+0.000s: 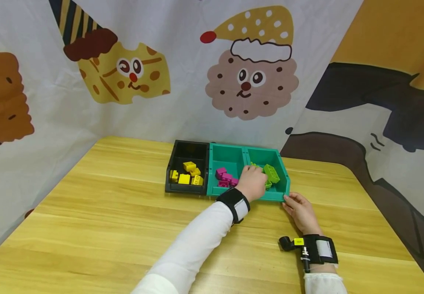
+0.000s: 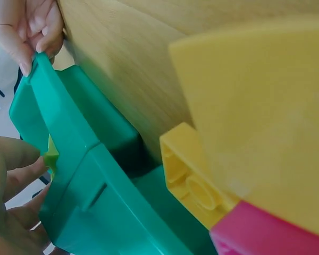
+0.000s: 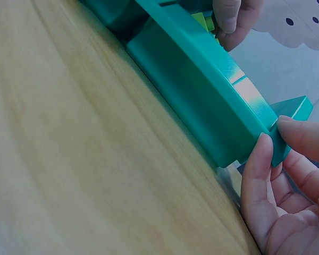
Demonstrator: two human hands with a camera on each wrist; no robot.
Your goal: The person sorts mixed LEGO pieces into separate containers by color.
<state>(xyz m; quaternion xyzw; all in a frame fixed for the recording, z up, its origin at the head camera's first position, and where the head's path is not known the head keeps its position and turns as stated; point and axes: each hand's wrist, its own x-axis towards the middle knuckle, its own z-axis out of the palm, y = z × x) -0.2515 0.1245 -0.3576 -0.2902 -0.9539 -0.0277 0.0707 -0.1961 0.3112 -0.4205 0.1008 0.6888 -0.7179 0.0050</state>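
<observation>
From where I watch, the left hand (image 1: 252, 182) reaches into the right-hand compartment of the green tray (image 1: 249, 196), its fingers curled down among the lime green bricks (image 1: 271, 173); the head view hides the fingertips, and the left wrist view shows only a sliver of lime plastic by the fingers, so I think it is pinching a brick but cannot tell for sure. The right hand (image 1: 302, 211) steadies the tray, thumb and fingertips pinching its near right corner (image 3: 279, 139). The bricks look like hard, light, smooth plastic (studded on top), best taken across their flat sides, and they should neither bend nor break. The tray seems stiff but light enough to slide on the wooden table (image 1: 101, 220), which is likely why the corner is held. Magenta bricks (image 1: 225, 178) lie in the tray's left compartment, and yellow bricks (image 1: 189, 174) in the black bin (image 1: 187, 188) touching the tray's left side. The compartment walls are tall, so a lift must go straight up; the table offers wide room toward me and to the left, with a cartoon-printed curtain (image 1: 212, 69) close behind the bins.
</observation>
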